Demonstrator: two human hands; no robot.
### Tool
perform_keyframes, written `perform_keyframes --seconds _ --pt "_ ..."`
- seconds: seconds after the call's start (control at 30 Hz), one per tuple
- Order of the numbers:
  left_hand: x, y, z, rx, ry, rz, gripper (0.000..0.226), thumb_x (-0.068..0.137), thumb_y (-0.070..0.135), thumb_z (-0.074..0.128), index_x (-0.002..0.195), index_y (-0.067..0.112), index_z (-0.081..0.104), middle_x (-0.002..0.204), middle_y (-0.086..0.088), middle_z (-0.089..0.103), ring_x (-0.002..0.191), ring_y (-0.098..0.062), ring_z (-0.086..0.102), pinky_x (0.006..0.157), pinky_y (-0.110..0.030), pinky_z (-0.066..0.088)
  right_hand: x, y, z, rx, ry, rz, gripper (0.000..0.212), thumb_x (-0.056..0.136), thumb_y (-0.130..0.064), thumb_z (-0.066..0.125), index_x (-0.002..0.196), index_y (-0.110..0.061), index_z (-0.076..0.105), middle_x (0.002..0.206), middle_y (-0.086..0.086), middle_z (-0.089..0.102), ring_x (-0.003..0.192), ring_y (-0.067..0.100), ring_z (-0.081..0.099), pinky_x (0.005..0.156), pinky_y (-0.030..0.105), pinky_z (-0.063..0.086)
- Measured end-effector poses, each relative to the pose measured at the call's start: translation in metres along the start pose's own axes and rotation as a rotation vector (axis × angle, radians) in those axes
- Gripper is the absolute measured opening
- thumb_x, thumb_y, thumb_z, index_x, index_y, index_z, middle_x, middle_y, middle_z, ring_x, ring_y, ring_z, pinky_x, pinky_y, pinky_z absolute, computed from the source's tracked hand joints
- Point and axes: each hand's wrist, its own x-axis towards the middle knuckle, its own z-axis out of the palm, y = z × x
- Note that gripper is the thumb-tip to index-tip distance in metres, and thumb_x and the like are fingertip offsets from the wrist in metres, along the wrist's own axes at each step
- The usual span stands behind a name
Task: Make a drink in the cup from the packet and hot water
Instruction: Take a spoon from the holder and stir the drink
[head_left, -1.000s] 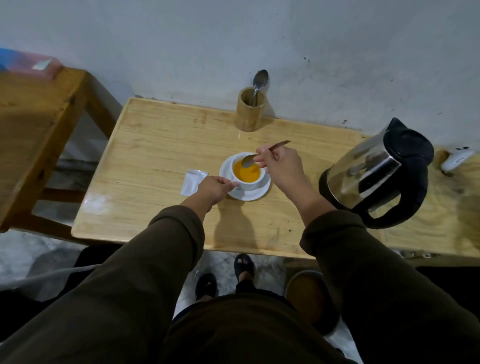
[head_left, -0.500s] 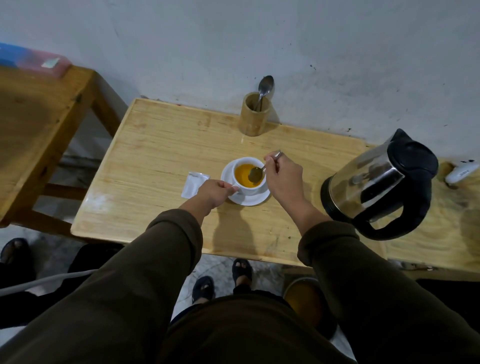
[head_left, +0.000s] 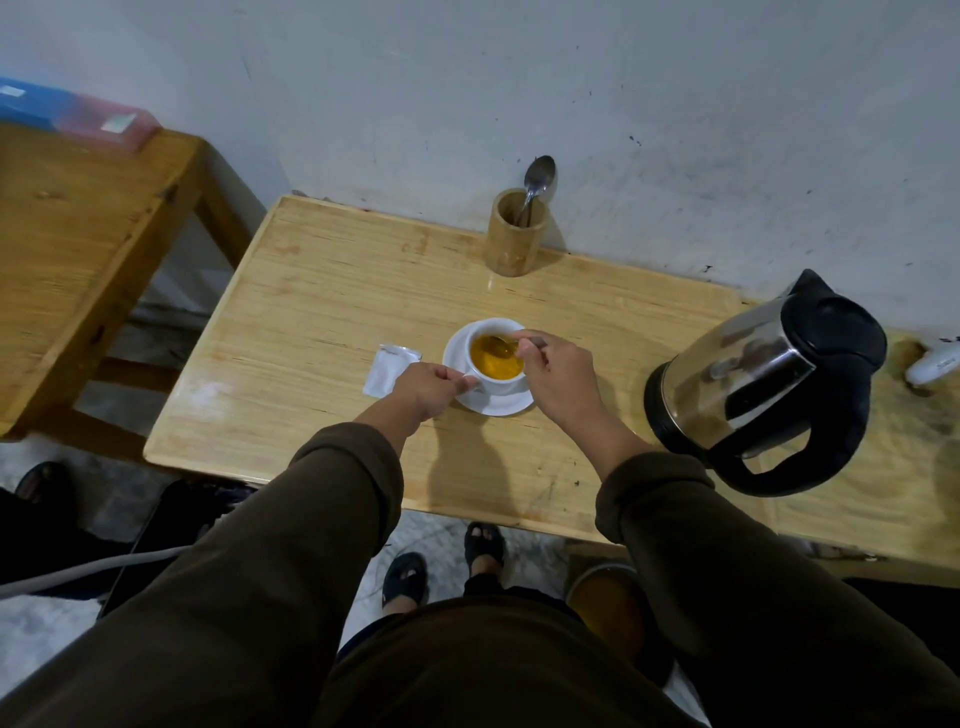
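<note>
A white cup (head_left: 506, 384) filled with orange-yellow drink stands on a white saucer (head_left: 498, 405) in the middle of the wooden table (head_left: 322, 322). My left hand (head_left: 431, 384) pinches the cup's handle on its left side. My right hand (head_left: 558, 374) grips a metal spoon (head_left: 501, 345) whose bowl is down in the drink. A white packet (head_left: 387, 366), torn open, lies flat on the table just left of the saucer. A steel kettle (head_left: 763, 384) with a black lid and handle stands at the right.
A bamboo holder (head_left: 514, 234) with another spoon stands at the back by the wall. A second wooden table (head_left: 78, 249) is at the left with a blue and pink box (head_left: 78, 114). A white object (head_left: 932, 361) lies at the far right. Feet show below the table edge.
My right hand lowered the spoon from above the cup down into the drink. My left hand kept its hold on the handle.
</note>
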Motion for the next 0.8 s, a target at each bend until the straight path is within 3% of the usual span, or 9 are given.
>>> perform_keyframes --seconds 0.27,0.37,0.5,0.8 --pt "0.001 -0.003 0.002 -0.013 0.025 0.008 0.024 0.082 0.037 0.069 0.091 0.015 0.065 0.102 -0.004 0.064 0.099 -0.02 0.057 0.098 -0.036 0.047 0.005 -0.001 -0.003 0.02 -0.041 -0.024 0.028 0.097 -0.016 0.043 0.102 -0.005 0.069 0.097 0.015 0.072 0.094 0.027 0.064 0.085 0.035 0.048" --pt "0.0 -0.004 0.002 -0.011 0.025 0.017 0.023 0.082 0.037 0.068 0.091 0.017 0.065 0.102 -0.003 0.064 0.098 -0.019 0.056 0.096 -0.036 0.048 0.011 0.002 -0.002 -0.083 -0.035 -0.041 0.029 0.098 -0.018 0.041 0.103 -0.006 0.066 0.101 0.013 0.069 0.095 0.026 0.062 0.08 0.029 0.044" --pt "0.001 -0.005 0.003 -0.012 0.029 0.025 0.024 0.081 0.039 0.069 0.091 0.017 0.065 0.096 -0.003 0.062 0.09 -0.018 0.054 0.084 -0.032 0.046 0.016 0.005 0.0 -0.174 -0.015 -0.078 0.031 0.098 -0.019 0.039 0.11 -0.009 0.066 0.11 0.01 0.068 0.1 0.024 0.06 0.079 0.024 0.039" --pt "0.001 -0.005 0.004 -0.029 0.03 0.029 0.022 0.081 0.036 0.07 0.09 0.017 0.064 0.096 -0.002 0.062 0.09 -0.017 0.054 0.082 -0.029 0.045 0.012 -0.001 -0.001 -0.112 -0.049 -0.078 0.03 0.097 -0.019 0.043 0.111 -0.009 0.068 0.115 0.01 0.07 0.107 0.025 0.062 0.09 0.028 0.043"
